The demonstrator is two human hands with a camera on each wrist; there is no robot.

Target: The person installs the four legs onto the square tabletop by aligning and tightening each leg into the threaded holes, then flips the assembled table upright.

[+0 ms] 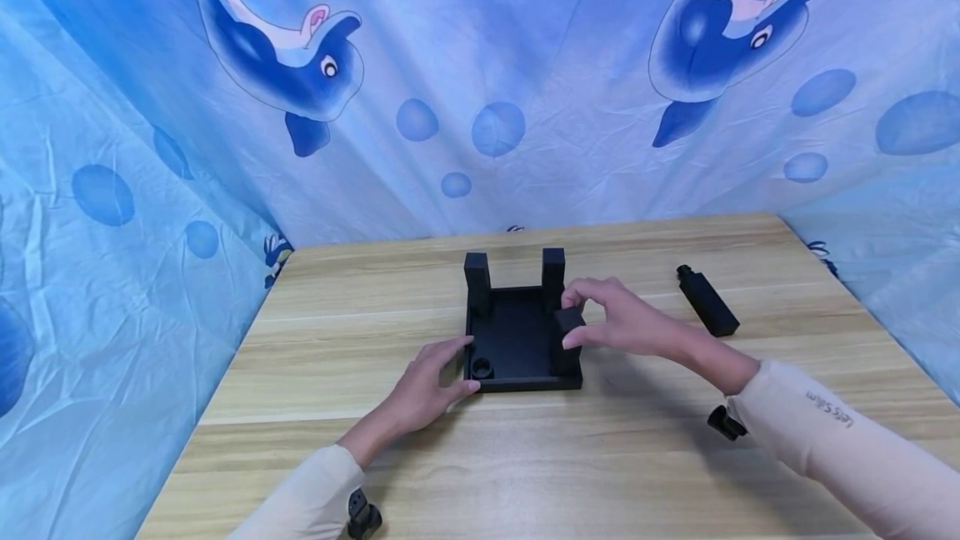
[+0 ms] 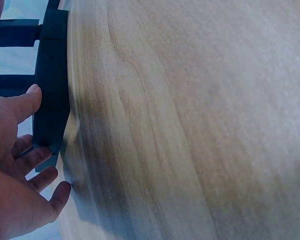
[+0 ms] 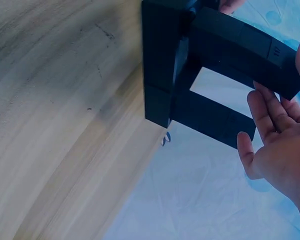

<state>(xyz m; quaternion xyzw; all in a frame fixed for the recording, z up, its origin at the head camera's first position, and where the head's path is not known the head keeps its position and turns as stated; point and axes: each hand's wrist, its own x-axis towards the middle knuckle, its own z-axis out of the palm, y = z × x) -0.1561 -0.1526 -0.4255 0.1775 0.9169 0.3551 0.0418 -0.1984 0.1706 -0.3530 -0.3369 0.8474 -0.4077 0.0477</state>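
A black square tabletop (image 1: pixel 517 340) lies with its raised rim upward, like an upside-down small table. Two black legs stand upright at its back corners, the back left leg (image 1: pixel 477 282) and the back right leg (image 1: pixel 553 273). My right hand (image 1: pixel 626 319) pinches the upper end of the front right leg (image 1: pixel 567 355), which stands upright at its corner. A round socket (image 1: pixel 482 368) shows at the front left corner. There my left hand (image 1: pixel 422 390) holds the tabletop, thumb at the front side and fingers along the left side. The left wrist view shows that thumb (image 2: pixel 27 102) against the black side.
Another black leg (image 1: pixel 707 302) with a threaded end lies on the wooden table (image 1: pixel 345 315), to the right of my right hand. Blue curtains (image 1: pixel 465 90) with dolphins and bubbles hang behind the table and at both sides.
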